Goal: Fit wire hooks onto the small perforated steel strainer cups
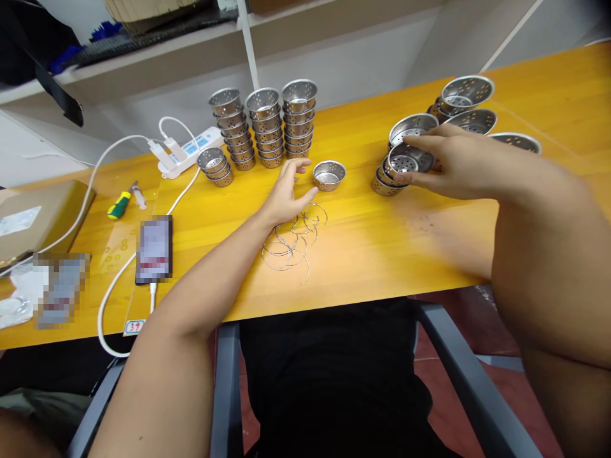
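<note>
My right hand grips a small perforated metal cup by its rim, thumb below and fingers above. This cup is tilted toward me, at the top of a short stack of like cups; whether it still touches them I cannot tell. My left hand hovers with fingers apart beside a single metal cup standing upright on the table; I see nothing in it. Several thin curved wire rings lie in a loose tangle just below that hand.
Tall stacks of metal cups stand at the back, with a shorter stack beside a white power strip. More cups are at the right. A phone with a cable, a screwdriver and a cardboard box lie left.
</note>
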A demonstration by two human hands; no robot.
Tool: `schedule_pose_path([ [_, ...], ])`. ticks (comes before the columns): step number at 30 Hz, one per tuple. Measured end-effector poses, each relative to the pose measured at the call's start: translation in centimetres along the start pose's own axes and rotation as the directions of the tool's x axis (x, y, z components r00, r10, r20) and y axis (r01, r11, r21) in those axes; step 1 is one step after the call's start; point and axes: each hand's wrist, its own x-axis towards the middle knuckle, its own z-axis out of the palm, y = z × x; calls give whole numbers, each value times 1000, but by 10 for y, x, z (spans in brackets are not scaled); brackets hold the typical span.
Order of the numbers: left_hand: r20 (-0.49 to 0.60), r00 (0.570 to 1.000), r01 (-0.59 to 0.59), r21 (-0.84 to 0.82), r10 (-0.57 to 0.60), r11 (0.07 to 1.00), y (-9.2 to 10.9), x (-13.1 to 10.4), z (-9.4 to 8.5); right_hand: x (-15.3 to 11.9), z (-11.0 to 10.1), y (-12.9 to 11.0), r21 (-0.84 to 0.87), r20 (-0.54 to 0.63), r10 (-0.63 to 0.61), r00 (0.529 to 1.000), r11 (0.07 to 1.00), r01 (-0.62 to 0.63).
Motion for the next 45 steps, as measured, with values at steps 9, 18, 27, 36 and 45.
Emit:
schedule_pose_path([
  [9,-8,1000,12,-2,-12,1000,5,0,-2,-1,-6,2,-93,40,67,997,994,-63],
  [18,-14,1000,-8,9,8,1000,10,-1,-3,-9,-2,34,-178,-20,61,998,982,-64],
  [27,-17,1000,-13,7,13,1000,11,-1,-4,-18,-8,31,-206,-145,-11,989,978,-20],
  [36,-139,990,-35,44,40,998,11,1,-5,35,32,-52,205,-78,-316,945,923,326],
  [45,-55,994,95,-81,-99,992,-17,2,1,65,47,-113,358,-214,-396,893,818,449],
])
